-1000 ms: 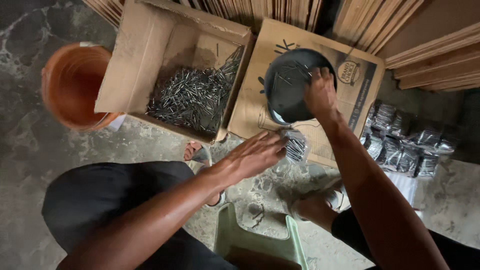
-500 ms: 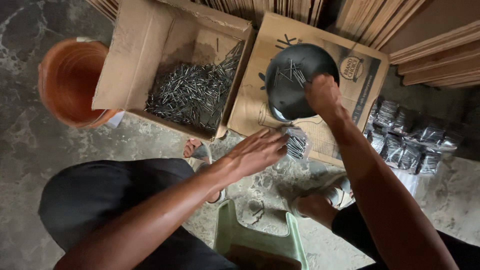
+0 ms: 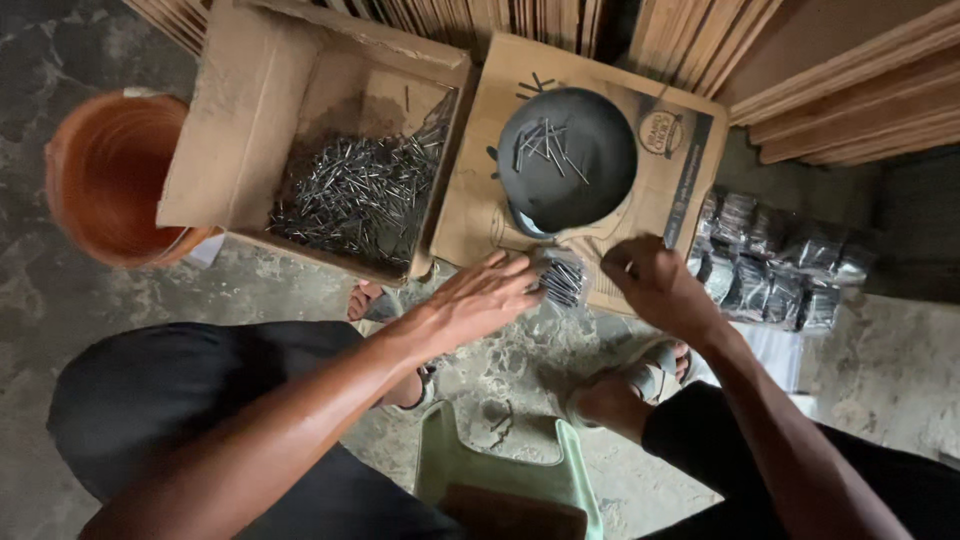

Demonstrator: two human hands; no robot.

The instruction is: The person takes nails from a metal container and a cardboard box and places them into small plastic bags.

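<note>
My left hand (image 3: 482, 296) holds a small clear plastic bag of nails (image 3: 561, 279) at its fingertips, just above the floor. My right hand (image 3: 655, 285) is curled shut right beside the bag's other side; whether it pinches a few nails I cannot tell. Behind the hands, a round black pan (image 3: 567, 158) with a few loose nails rests on a flattened cardboard sheet (image 3: 680, 180). An open cardboard box (image 3: 250, 130) to the left holds several loose nails (image 3: 355, 195).
An orange bucket (image 3: 105, 175) stands at the far left. Several filled nail bags (image 3: 775, 260) lie in a pile at the right. Stacked wooden planks (image 3: 830, 90) line the back. A green stool (image 3: 500, 480) sits between my knees, sandalled feet on the stone floor.
My right hand has drawn back from the black pan down to the small bag. My left hand has kept hold of the bag, almost unmoved.
</note>
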